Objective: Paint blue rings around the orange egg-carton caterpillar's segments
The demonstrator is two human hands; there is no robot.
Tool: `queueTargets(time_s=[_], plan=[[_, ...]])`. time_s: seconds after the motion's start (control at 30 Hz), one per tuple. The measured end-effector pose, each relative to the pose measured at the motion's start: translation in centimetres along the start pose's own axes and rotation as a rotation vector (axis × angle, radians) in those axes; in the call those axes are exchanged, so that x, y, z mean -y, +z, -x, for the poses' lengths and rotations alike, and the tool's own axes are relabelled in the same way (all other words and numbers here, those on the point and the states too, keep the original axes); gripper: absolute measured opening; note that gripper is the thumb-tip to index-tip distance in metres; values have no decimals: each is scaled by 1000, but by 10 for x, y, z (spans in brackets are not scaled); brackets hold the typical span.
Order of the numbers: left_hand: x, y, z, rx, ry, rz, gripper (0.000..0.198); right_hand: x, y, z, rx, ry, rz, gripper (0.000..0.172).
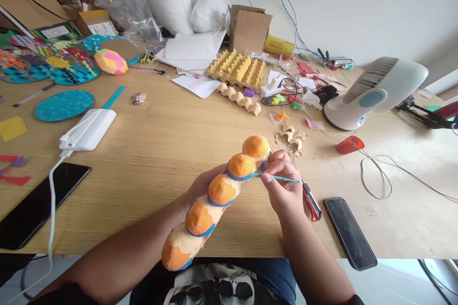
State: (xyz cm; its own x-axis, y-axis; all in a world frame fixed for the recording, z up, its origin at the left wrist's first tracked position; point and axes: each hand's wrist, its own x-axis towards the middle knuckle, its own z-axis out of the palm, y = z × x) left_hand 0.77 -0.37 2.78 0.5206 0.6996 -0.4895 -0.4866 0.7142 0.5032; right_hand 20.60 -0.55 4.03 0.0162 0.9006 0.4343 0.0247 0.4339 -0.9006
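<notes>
From my station I find the egg-carton strip (213,210) held over the near edge of the desk (143,152), its five orange domes (222,189) slanting from near left to far right. My left hand (205,183) supports it from behind, fingers hidden. My right hand (286,190), nearer the far end, pinches a blue strand (286,179) reaching the second-farthest dome's rim.

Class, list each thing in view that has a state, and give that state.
Carton strip: held, orange on five domes, blue edging on four
Thin blue piece: pinched, touching the carton strip
Left phone: screen dark
Right phone: screen dark
Power bank: cable plugged in
Fan: upright; running unclear
Red-handled cutter: lying down
</notes>
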Motion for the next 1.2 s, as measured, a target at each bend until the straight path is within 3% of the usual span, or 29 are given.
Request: queueTargets(time_s=[0.23, 0.43, 0.57, 0.77, 1.2], plan=[[-3, 13, 6, -23, 35, 32, 34, -2, 3, -3, -53, 30, -138, 28], [-5, 13, -7, -21, 221, 14, 30, -13, 9, -11, -191, 254, -286, 19], [-3, 10, -13, -49, 284, -27, 27, -21, 12, -12, -155, 451, -278, 31], [1, 13, -14, 12, 324, -45, 28, -17, 18, -8, 69, 661, -485, 36], [8, 6, -14, 121, 409, -7, 24, -10, 23, -6, -10, 748, -667, 32]])
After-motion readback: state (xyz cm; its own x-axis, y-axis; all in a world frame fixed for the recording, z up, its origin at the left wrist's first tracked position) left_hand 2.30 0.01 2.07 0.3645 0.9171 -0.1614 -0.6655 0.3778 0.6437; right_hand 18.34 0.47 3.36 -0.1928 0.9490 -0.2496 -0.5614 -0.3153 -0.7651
